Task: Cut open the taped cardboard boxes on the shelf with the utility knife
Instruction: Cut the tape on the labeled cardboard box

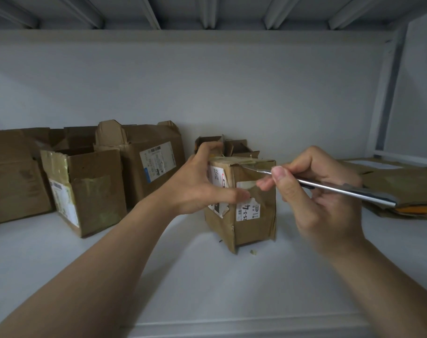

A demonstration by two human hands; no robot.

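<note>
Right hand [315,191] holds knife [329,185]; blade tip vanishes against box [254,215] tape.

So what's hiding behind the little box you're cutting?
Behind the small taped brown cardboard box stands another small brown cardboard box with its flaps up. Only its top shows; the front box and the left hand cover the rest and whatever is inside.

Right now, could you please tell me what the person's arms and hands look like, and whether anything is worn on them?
Both forearms are bare up to the picture's lower edge: no sleeves show. The left hand and right hand wear no gloves, and no rings, watch or bracelet are visible on the fingers and wrists in view. The one thumbnail that shows, on the right hand, is short and unpainted.
</note>
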